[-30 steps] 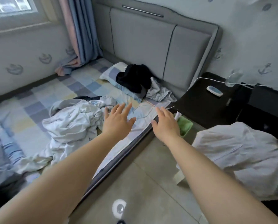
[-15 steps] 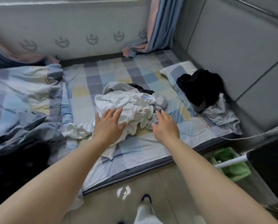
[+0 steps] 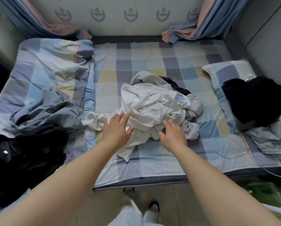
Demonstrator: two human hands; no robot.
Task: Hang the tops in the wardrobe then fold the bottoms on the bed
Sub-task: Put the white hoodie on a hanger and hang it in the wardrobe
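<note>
— Where are the clothes seen?

— A soft, crumpled white pile of clothes (image 3: 154, 106) is seen on the checked bed sheet (image 3: 152, 57), just past both hands.

— How are the hands held?

— The left hand (image 3: 116, 129) and right hand (image 3: 173, 135) are spread flat, fingers straight (nothing is gripped). The pile's near edge is met by the fingertips.

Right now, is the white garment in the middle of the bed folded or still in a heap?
In a heap. The white garment lies crumpled on the checked bed sheet, tangled with grey and dark pieces, no flat folds showing. Both hands reach toward it.
</note>
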